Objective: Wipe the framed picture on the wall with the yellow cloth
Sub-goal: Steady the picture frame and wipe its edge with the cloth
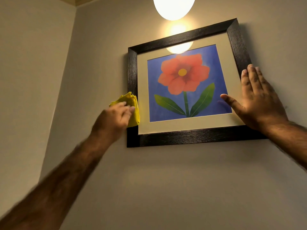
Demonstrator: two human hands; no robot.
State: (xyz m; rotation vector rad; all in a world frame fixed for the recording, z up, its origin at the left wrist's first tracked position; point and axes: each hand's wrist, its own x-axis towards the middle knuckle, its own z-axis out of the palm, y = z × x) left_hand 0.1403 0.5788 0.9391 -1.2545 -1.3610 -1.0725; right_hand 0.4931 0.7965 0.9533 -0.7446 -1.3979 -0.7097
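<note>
A framed picture [182, 136] hangs on the wall, dark wooden frame, cream mat, a red flower on blue. It hangs tilted, right side higher. My left hand [114, 118] grips a folded yellow cloth [132, 105] and presses it against the frame's left rail, low down. My right hand [259, 100] lies flat and open against the frame's right rail, fingers pointing up, thumb stretched over the glass at the picture's lower right corner. That hand hides part of the right rail.
A glowing round lamp [174, 7] hangs above the picture and reflects in the glass [180, 48]. The room corner [66, 67] runs down the wall to the left of the frame. Bare beige wall lies below.
</note>
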